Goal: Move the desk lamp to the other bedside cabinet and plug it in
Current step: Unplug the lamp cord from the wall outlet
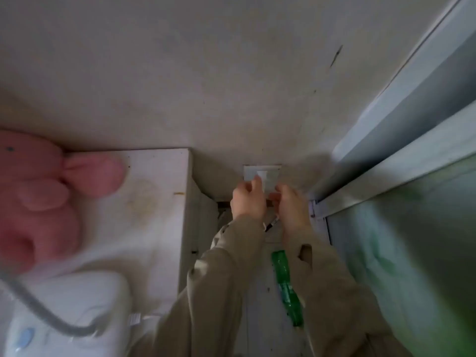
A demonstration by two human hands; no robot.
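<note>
The wall (206,73) fills the far half of the view, pale and scuffed. A window frame (401,140) runs along the right side, slanting from near right toward the far middle, with greenish glass beside it. At the left stands a white bedside cabinet whose worktop (157,181) is stained near its middle. A pink plush toy (46,191) lies on the far left part of that worktop, touching the wall.

The desk lamp (69,310) sits at the near left, on the near end of the worktop. Its white base is blurred, with a pale blue button near the frame's edge. A grey bendy neck (38,305) curves across it, its long axis running from the far left edge toward the near right.

Two beige sleeves (226,279) reach from the near edge into the gap between cabinet and window. A green plastic bottle (286,282) lies on the floor between them, its long axis running near to far.

A white wall socket (268,173) sits low on the wall in that gap. The left hand (248,199) and right hand (291,204) meet just below it, both with fingers curled. A thin cord (270,225) shows between the wrists. Blur hides whether either hand grips a plug.
</note>
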